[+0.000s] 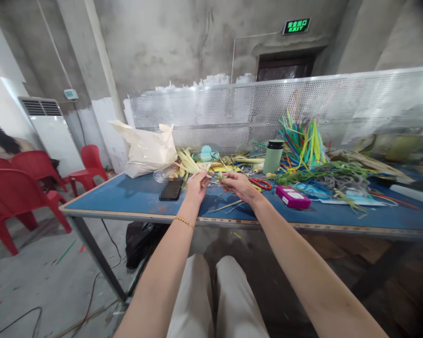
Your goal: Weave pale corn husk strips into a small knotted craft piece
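The one pale leaf strip sits between your two hands, above the surface; your left fingers look pinched on one end and your right fingers on the other. It may tear if both sides pull unevenly, or slip out, since so little of it is gripped. Just right of your right fingers is one red loop, which a sideways wrist swing could snag. Just left of your left fingers lies one phone, which that wrist could nudge. Farther right of the fingers is one purple box; beyond them to the right stand one green bottle and one bundle of coloured strips. Beyond them to the left sits one white bag, near pale leaves too tangled to count.
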Tool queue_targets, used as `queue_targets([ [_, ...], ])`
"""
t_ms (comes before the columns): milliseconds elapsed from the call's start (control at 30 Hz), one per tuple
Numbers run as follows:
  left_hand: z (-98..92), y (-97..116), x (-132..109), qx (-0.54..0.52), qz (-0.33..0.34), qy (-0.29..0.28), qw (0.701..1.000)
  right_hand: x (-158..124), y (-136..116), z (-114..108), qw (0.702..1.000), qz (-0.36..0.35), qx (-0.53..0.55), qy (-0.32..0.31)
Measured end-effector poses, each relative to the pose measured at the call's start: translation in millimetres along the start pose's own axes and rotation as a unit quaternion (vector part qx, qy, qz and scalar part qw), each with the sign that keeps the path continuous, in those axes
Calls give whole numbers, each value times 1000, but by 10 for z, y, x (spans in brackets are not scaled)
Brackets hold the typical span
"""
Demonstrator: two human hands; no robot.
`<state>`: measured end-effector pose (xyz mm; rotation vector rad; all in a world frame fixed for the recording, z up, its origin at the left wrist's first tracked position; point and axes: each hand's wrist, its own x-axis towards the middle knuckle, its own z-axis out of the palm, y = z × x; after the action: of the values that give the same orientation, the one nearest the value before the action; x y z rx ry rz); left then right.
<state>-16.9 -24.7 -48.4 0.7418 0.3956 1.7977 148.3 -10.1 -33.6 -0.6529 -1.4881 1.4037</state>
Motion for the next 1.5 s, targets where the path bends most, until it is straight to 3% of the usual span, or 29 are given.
queue_targets([
  [333,33,16,-25,-7,-3,9,1000,4,9,-11,1000,-11,-2,17],
  [667,22,9,-21,-3,-4,17,1000,70,63,-54,995,-85,5,58],
  [867,23,16,-28,-3,0,21,1000,139,60,-107,981,-108,-1,159],
  [1000,49,39,-52,0,10,30,999,164,81,-146,958,-102,-109,247],
  [1100,73,30,-67,17,11,26,999,133,93,-128,962,-80,-190,177],
  [1200,93,-2,-79,40,0,33,999,107,100,-104,976,-89,-177,95],
  [1500,70,-32,-98,75,-43,-13,996,151,129,-136,984,-106,-99,100],
])
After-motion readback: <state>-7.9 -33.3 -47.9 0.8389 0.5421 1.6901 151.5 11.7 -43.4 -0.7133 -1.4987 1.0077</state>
